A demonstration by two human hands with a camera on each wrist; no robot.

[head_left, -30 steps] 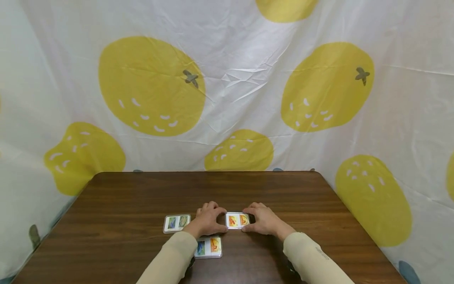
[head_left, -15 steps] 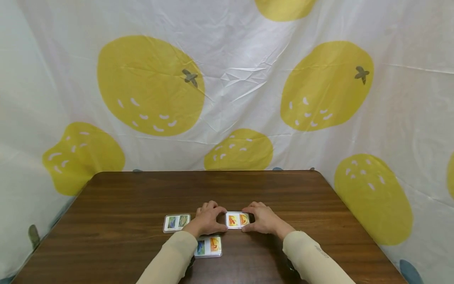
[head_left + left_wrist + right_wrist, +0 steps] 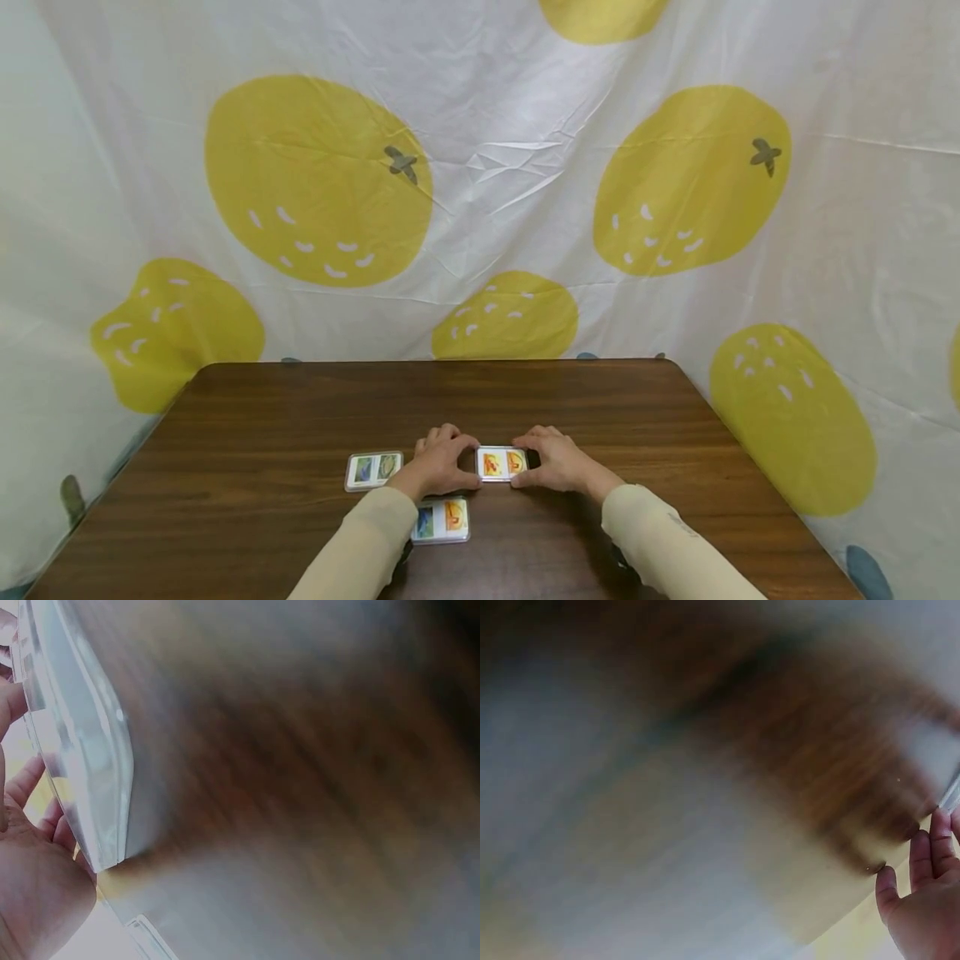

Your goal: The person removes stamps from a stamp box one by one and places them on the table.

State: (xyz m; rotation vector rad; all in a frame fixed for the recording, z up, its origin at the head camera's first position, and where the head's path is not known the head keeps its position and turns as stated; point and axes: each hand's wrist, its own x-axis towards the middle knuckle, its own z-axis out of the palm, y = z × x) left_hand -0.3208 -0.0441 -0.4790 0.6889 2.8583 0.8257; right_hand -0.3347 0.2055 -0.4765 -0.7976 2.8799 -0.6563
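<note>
Card [image 3: 502,463] is pinched at both short ends, left hand [image 3: 438,467] and right hand [image 3: 558,467] curled round it, lying flat mid-table [image 3: 300,417], long axis left to right. Wrist views are blurred; pictures on it are barely made out.

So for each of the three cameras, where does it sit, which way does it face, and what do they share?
Head: looks forward and down at the table; both hands grip a card case.
Left wrist: close, blurred; left hand, a clear case edge, the wood.
Right wrist: blurred wood, right hand's fingers.
Shared: the wooden table.
</note>
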